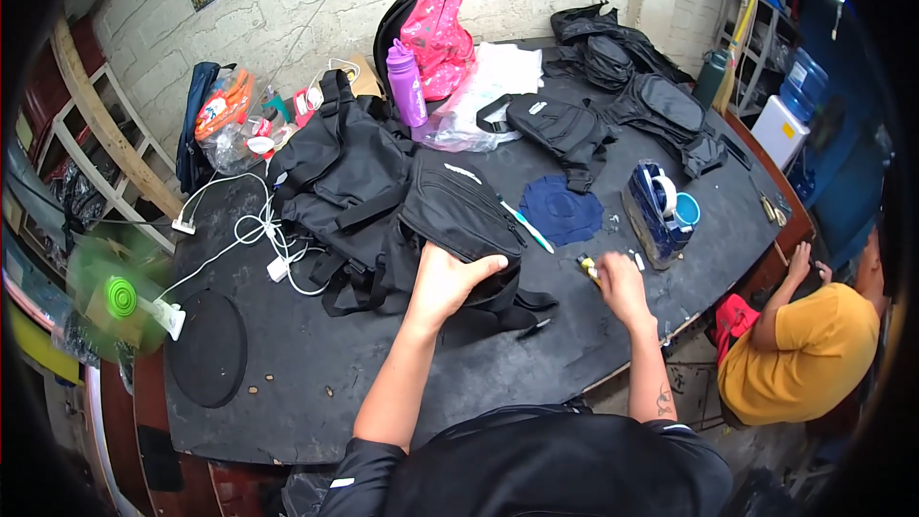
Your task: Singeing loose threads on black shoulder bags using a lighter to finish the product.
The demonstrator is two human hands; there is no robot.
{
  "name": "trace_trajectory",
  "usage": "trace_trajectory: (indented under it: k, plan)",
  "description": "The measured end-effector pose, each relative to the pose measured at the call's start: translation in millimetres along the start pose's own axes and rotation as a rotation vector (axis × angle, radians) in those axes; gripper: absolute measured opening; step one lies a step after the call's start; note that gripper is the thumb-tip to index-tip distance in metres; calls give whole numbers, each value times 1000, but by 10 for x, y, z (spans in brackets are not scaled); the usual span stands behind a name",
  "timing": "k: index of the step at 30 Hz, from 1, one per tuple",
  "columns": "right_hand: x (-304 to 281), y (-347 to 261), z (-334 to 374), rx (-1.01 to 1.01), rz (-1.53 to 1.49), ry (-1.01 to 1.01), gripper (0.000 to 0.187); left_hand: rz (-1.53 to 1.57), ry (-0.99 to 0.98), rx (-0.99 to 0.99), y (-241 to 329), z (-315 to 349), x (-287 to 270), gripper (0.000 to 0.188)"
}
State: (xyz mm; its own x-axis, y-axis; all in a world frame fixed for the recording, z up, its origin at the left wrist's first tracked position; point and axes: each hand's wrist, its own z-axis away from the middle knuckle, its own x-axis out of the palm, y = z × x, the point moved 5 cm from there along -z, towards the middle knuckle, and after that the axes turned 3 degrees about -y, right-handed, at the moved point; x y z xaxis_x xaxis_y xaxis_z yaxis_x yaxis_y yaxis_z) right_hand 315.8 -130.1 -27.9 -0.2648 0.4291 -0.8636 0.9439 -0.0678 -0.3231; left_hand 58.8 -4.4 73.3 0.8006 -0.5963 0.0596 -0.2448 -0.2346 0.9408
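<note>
My left hand [450, 280] is closed on the near edge of a black sling bag [455, 206], its thumb on top and its other fingers hidden beneath. The bag's zipped front faces up, tilted toward me, and loose straps trail from it. To the right, my right hand [624, 289] is curled just above the table, around the end of a small yellow-and-dark tool [591, 270] whose kind I cannot make out. Beyond the hands lie a light-blue-and-white pen-like stick [531, 230] and a folded dark blue cloth piece [563, 211].
Several black bags [565, 129] cover the table's far side. A tape dispenser [659, 215] stands right of the cloth. Further back are a purple bottle [407, 86] and pink backpack [438, 38]. White cords [254, 227] and a running fan [120, 297] are left; a person in yellow [804, 354] sits right.
</note>
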Motion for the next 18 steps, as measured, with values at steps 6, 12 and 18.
trace_trajectory:
  k: [6,12,18]
  plan:
    - [-435,-991,-388,-72,-343,329,17,245,-3,-172,-437,-36,5,68]
    - [-371,-1394,-461,-156,-173,441,19,265,-9,-146,-410,-82,-8,59]
    - [-406,-1487,-454,-144,-130,546,13,257,17,-121,-415,-83,5,54]
